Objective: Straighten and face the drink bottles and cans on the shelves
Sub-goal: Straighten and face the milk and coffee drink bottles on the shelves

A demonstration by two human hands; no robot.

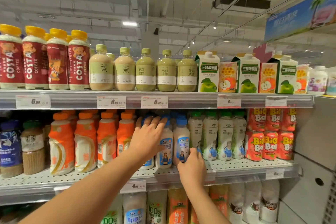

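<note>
On the middle shelf [236, 166] stand blue-capped coconut drink bottles. My left hand [148, 137] reaches in with straight fingers laid over the left blue-capped bottles [166, 143], hiding most of one of them. My right hand [192, 165] grips the lower part of the right blue-capped bottle [181, 142], which stands upright with its label facing out. Orange bottles [85, 142] stand to the left and green-capped bottles [211, 136] to the right.
The top shelf holds Costa coffee bottles [34, 62], green-capped tea bottles [145, 71] and apple drink cartons [209, 72]. Red Big Ball cans [269, 134] are stacked at the right, against a white side panel [312, 142]. More bottles fill the bottom shelf. Price tags line the rails.
</note>
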